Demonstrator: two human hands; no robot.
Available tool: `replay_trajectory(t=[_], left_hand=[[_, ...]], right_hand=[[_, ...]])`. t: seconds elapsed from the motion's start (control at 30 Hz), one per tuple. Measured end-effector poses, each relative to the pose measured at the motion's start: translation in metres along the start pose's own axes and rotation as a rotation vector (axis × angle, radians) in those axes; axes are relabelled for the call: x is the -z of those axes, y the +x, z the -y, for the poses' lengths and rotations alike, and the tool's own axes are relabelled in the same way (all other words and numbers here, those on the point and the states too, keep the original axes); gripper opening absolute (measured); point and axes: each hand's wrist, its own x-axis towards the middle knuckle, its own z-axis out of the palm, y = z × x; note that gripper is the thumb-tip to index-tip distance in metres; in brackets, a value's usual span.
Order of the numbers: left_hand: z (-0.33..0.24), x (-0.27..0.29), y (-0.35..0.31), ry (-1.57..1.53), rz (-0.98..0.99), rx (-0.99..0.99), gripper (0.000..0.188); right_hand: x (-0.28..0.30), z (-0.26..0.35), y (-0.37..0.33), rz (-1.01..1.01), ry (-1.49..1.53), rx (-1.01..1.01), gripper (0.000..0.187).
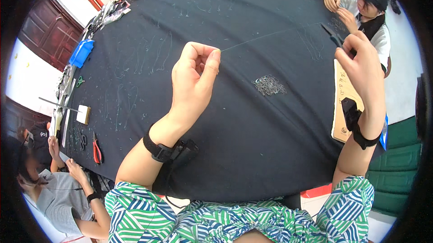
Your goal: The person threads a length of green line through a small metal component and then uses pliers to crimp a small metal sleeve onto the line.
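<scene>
Pinching one end of a fine, pale thread (pixel 270 34) between thumb and index tips of the left hand (pixel 194 78), remaining left fingers curled toward the palm. Running from there, up and rightward over the table (pixel 248 153) in a taut-looking, slightly bowed line, to the tip of a dark, pointed tool (pixel 333 35). Grasping that tool by its handle end with the bent fingers of the right hand (pixel 363 65). Cannot tell, at so small a size, any clamping of thread in its tip.

Beside the right hand: tan cardboard (pixel 342 112), with dark handwritten-looking marks and a small printed emblem near the lower corner. Between the hands, nearer the body than the thread: a heap of thin, curved, silvery metal pieces (pixel 269 85), tangled together. Draped over the table: matte black cloth (pixel 279 126), softly creased, strewn with wispy strands (pixel 121 101). Off left: red-handled pliers (pixel 97 151), narrow-nosed, and a smooth blue tray (pixel 81 53).
</scene>
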Motion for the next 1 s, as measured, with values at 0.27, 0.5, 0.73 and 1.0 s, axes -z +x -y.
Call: replay_trajectory(t=[0.27,0.5,0.73,1.0], left_hand=[[0.007,0.002,0.001,-0.075,-0.016,-0.015,0.013],[0.014,-0.001,0.004,-0.171,-0.028,0.035,0.012],[0.012,0.002,0.004,-0.373,-0.034,0.182,0.011],[-0.002,-0.004,0.001,-0.262,0.035,0.149,0.008]], right_hand=[[0.002,-0.038,0.011,-0.058,-0.204,-0.146,0.032],[-0.002,-0.048,0.009,0.223,0.024,-0.034,0.029],[-0.029,-0.012,0.005,0.655,-0.026,-0.053,0.031],[-0.080,-0.023,-0.009,0.683,-0.186,-0.015,0.025]])
